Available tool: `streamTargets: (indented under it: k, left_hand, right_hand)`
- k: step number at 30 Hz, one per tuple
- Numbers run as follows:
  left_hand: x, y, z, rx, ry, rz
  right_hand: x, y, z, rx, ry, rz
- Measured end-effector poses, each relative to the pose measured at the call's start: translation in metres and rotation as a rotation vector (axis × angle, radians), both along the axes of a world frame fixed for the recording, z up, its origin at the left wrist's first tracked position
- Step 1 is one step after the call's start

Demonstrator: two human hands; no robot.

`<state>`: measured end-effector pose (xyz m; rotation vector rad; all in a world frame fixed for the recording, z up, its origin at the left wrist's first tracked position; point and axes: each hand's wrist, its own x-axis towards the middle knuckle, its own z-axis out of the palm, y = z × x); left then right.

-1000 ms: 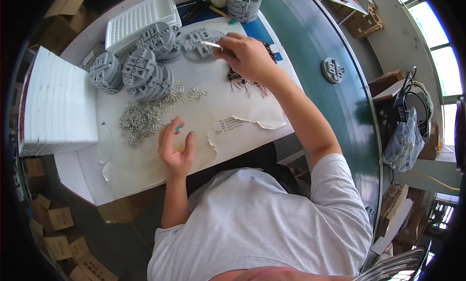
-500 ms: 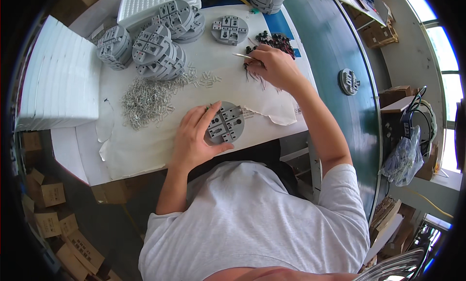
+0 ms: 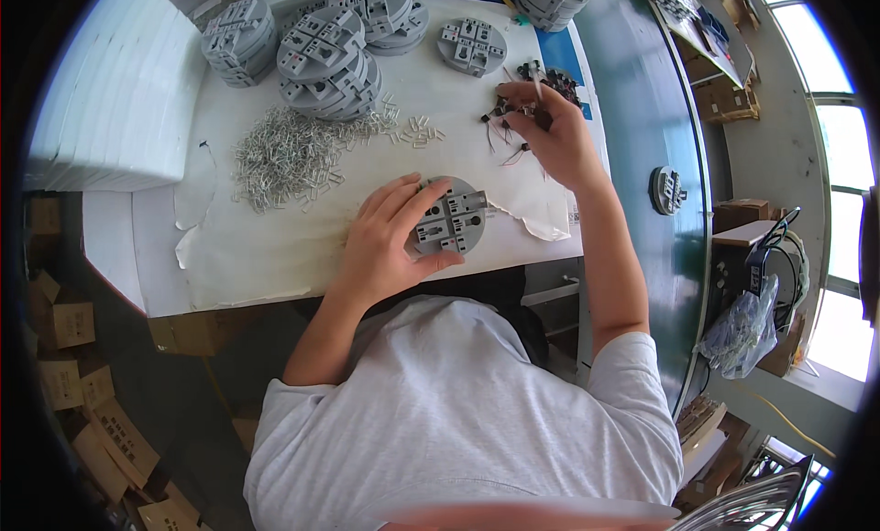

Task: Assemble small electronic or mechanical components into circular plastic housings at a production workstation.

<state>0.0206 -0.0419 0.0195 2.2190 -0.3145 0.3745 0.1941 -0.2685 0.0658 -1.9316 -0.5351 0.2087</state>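
My left hand [image 3: 383, 236] is curled around the near-left rim of a round grey fixture disc [image 3: 466, 221] lying on the paper-covered table. Raised blocks and slots cover the disc's face. Off to the right, my right hand [image 3: 561, 138] is closed over small black parts with thin wires [image 3: 555, 80]. A slim metal tool [image 3: 538, 83] sticks up from its fingers; its exact kind is unclear. Whether the fingertips also pinch one of the black parts, I cannot tell. Several loose wired parts lie just left of and below this hand.
Stacks of grey discs [image 3: 328, 65] stand at the back left, behind a heap of small U-shaped metal pieces [image 3: 280, 160]. A single disc [image 3: 472, 47] lies at the back. White foam sheets [image 3: 115, 91] rise on the left. A green bench [image 3: 632, 164] runs along the right.
The view has shifted, moving the whole scene within the picture. My right hand has turned, so the metal tool points up instead of left. The left hand stays on the disc.
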Motion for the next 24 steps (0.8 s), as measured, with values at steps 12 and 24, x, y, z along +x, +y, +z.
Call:
streamTargets:
  k: [12, 24]
  left_hand:
    - [0.019, -0.006, 0.034, -0.5, 0.009, 0.04]
    - [0.021, -0.009, 0.027, -0.402, -0.139, 0.024]
  right_hand:
    - [-0.077, 0.021, -0.001, 0.538, 0.364, 0.281]
    - [-0.077, 0.014, 0.001, 0.175, -0.182, 0.353]
